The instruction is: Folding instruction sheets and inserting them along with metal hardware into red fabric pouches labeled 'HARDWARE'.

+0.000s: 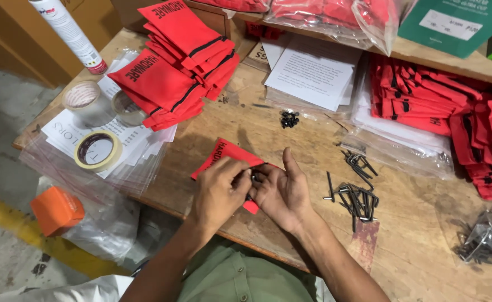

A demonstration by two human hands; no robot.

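A small red fabric pouch [223, 153] with black lettering lies on the wooden table [414, 246] near its front edge. My left hand [219, 190] pinches the pouch's open end with its fingers curled. My right hand [282, 193] is palm up beside it, cupping small dark metal pieces right at the pouch mouth. What exactly passes between the two hands is hidden by the fingers.
Stacks of red pouches [179, 67] lie at the back left, more [453, 106] at the right. Black hex keys [358, 196] and small black screws [289, 118] are scattered nearby. Tape rolls [97, 150], paper sheets [313, 70], clear bags and an orange box [57, 210] surround them.
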